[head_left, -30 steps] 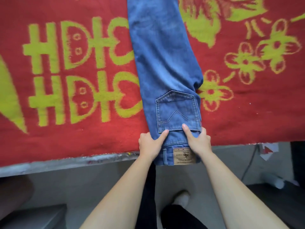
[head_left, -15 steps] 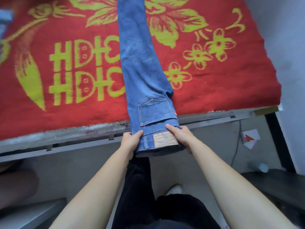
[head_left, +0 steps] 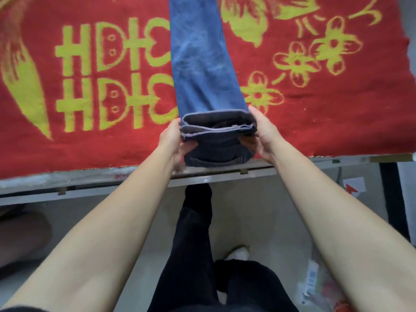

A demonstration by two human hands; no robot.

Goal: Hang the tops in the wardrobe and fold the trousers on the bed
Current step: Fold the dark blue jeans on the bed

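Note:
A pair of blue jeans (head_left: 202, 64) lies lengthwise on the bed, folded leg on leg, running away from me. Its waist end (head_left: 218, 140) is lifted and turned over toward the legs, so the grey inner side of the waistband shows. My left hand (head_left: 173, 140) grips the left side of this raised waist end, fingers tucked under it. My right hand (head_left: 261, 134) grips the right side the same way. No tops or wardrobe are in view.
A red blanket with yellow-green flowers and characters (head_left: 90, 143) covers the bed. The bed's metal edge (head_left: 112, 179) runs just below my hands. Below it are my dark trousers (head_left: 195, 244), a white shoe (head_left: 238, 253), the pale floor and some paper scraps (head_left: 353, 188) at right.
Both hands have lifted the waist end off the bed edge and turned it over toward the legs. The back pocket and leather label are no longer visible.

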